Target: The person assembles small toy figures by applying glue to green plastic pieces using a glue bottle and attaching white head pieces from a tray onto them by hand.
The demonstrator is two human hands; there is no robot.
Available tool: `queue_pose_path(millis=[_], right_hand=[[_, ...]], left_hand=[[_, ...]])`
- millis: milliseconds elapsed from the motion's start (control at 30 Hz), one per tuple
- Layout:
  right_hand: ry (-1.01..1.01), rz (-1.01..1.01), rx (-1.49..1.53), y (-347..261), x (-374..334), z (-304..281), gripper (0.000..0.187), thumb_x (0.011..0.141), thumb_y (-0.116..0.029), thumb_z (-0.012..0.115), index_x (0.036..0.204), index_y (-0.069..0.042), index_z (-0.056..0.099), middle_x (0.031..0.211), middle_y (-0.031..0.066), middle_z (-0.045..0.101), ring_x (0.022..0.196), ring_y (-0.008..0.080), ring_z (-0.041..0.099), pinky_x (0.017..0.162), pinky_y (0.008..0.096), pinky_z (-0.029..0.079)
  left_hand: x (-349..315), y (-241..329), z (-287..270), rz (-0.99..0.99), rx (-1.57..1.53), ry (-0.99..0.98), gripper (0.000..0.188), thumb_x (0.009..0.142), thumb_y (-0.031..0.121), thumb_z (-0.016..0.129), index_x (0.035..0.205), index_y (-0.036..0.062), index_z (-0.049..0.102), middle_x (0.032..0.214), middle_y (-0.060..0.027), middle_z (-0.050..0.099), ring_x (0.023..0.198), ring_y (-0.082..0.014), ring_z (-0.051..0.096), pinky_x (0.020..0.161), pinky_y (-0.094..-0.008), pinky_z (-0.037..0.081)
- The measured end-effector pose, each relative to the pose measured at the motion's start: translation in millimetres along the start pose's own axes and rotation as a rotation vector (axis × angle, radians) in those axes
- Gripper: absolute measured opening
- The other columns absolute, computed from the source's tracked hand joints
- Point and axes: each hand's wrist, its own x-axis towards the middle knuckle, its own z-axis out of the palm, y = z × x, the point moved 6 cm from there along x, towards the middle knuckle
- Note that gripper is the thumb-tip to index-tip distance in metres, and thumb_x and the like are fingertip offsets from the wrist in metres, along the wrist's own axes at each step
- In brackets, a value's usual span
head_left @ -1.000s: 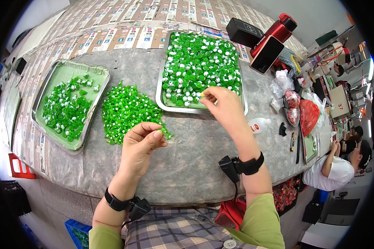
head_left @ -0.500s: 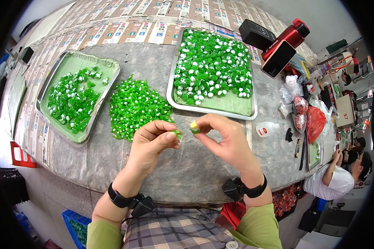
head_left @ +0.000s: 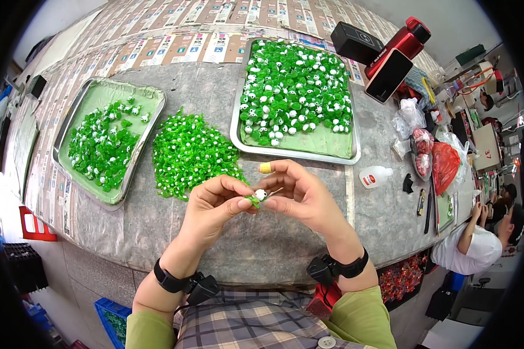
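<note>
In the head view, my left hand [head_left: 212, 206] pinches a small green piece [head_left: 253, 200] between thumb and fingertips, low over the table [head_left: 128, 235], in front of my chest. My right hand [head_left: 305, 200] meets it there, thumb and finger seemingly closed on a white ball [head_left: 261, 194] with dark marks, set against the green piece; my fingertips hide part of both. A yellow wrap [head_left: 265, 168] covers my raised right index fingertip.

The left tray [head_left: 108, 99], lined in pale green, holds a loose heap of green and white pieces. The right tray [head_left: 326, 148] is heaped far fuller with the same kind, its near strip of lining bare. Between them a pile [head_left: 192, 151] of small green bits with white specks lies straight on the table.

Right of my hands sits a white bottle [head_left: 375, 176]; farther off, a phone [head_left: 389, 74] leans against a red flask [head_left: 403, 43], beside a black box [head_left: 356, 42].
</note>
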Motion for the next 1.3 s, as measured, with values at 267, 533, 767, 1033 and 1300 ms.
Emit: queue_pose_path(millis=[267,533,767,1033,1300], right_hand=[[-0.096,0.194,0.325,15.4,0.5,8.3,0.020,0.077,-0.014,0.058,0.091,-0.001,0.054,0.080,0.0017,0.057,0.073,0.0078,0.053,0.066,0.0207,0.043],[-0.058,0.159,0.410,17.0,0.5,6.1,0.019,0.076,-0.008,0.058,0.094,-0.001,0.052,0.084,0.0029,0.057,0.076,0.0088,0.054,0.068,0.0205,0.044],[0.150,-0.024,0.223,-1.6,-4.0,-0.3,0.018,0.074,0.000,0.058,0.091,0.000,0.053,0.085,0.0051,0.058,0.077,0.0106,0.056,0.069,0.0208,0.045],[0.125,-0.057,0.102,-1.6,-4.5,2.1,0.016,0.074,-0.003,0.059,0.088,0.001,0.054,0.084,0.0039,0.058,0.077,0.0080,0.056,0.068,0.0192,0.045],[0.059,0.065,0.232,3.2,-2.1,2.5,0.017,0.075,-0.003,0.057,0.092,0.001,0.055,0.086,0.0048,0.058,0.078,0.0081,0.055,0.068,0.0190,0.045]], left_hand=[[-0.4,0.4,0.0,0.009,0.031,-0.003,0.010,0.074,0.002,0.058,0.084,0.0004,0.055,0.081,-0.0068,0.058,0.070,-0.0134,0.056,0.065,-0.0254,0.048],[-0.2,0.2,-0.2,0.008,0.003,0.034,0.011,0.074,0.003,0.059,0.084,0.0003,0.055,0.080,-0.0071,0.058,0.069,-0.0133,0.057,0.062,-0.0249,0.048],[0.1,-2.0,-10.6,-0.033,0.028,0.180,0.012,0.073,0.005,0.061,0.083,0.0009,0.056,0.075,-0.0053,0.059,0.066,-0.0111,0.057,0.062,-0.0235,0.048],[0.4,-2.3,-8.1,-0.025,0.097,0.153,0.010,0.073,0.003,0.060,0.082,0.0006,0.056,0.074,-0.0054,0.058,0.067,-0.0106,0.056,0.062,-0.0220,0.047],[-3.4,20.2,2.8,0.307,0.701,0.129,0.011,0.066,-0.003,0.063,0.075,0.0010,0.058,0.072,-0.0063,0.057,0.067,-0.0136,0.055,0.058,-0.0234,0.044]])
